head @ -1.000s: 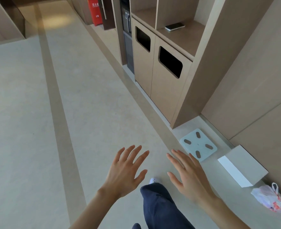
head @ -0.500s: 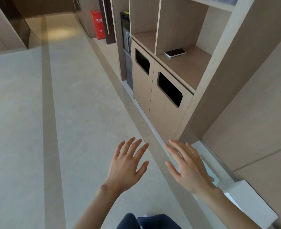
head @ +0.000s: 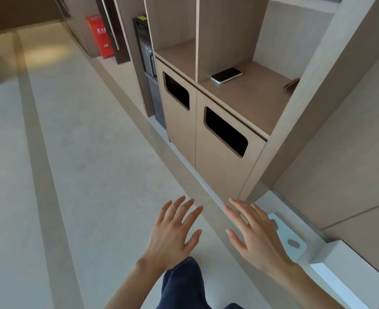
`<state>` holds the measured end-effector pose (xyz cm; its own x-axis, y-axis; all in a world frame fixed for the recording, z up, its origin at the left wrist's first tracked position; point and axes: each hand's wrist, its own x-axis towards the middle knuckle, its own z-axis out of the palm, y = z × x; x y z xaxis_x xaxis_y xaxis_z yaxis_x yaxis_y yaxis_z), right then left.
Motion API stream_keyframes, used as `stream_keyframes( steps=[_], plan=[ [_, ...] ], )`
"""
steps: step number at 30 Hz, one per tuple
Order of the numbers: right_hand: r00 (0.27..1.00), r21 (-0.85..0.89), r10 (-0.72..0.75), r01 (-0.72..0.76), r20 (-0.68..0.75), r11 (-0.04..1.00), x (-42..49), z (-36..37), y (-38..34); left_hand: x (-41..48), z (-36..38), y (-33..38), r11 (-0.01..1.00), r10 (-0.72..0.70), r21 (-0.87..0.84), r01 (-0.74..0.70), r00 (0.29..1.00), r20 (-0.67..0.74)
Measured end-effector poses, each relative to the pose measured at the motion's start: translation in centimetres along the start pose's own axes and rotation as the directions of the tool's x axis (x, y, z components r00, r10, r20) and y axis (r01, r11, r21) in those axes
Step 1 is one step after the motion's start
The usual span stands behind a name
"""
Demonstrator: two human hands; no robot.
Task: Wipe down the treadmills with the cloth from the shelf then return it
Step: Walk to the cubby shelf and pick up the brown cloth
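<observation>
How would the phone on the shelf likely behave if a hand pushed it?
The phone lies flat on the wooden shelf, so it would probably slide, not roll or tip. Its thin slab shape suggests it is stiff; the glossy face may be slippery to grip.

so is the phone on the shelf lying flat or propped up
Flat: the phone lies dark side up on the shelf, leaning on nothing.

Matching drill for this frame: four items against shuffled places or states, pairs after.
1 phone
2 red box
3 scale
4 left hand

A on the floor at the far end
B spread in the air, holding nothing
C on the open shelf above the cabinet doors
D on the floor, partly behind the right hand

Pairs: 1-C, 2-A, 3-D, 4-B
</observation>
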<state>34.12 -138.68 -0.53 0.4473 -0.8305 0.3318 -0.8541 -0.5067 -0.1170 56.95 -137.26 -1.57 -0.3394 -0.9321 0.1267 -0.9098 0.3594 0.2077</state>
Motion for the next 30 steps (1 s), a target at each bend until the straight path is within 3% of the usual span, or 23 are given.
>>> stream_keyframes(
  steps=[14, 30],
  plan=[
    [0.960, 0.070, 0.267, -0.262, -0.084, 0.963, 13.9, 3.3, -1.2, 13.9, -3.4, -12.4, 0.966, 0.258, 0.005, -0.258, 0.966, -0.032],
    [0.910, -0.018, 0.414, -0.414, -0.033, 0.910, 21.6, 5.8, 8.1, 30.2, -0.6, -13.9, 0.898, 0.440, -0.033, -0.439, 0.898, 0.006]
  ],
)
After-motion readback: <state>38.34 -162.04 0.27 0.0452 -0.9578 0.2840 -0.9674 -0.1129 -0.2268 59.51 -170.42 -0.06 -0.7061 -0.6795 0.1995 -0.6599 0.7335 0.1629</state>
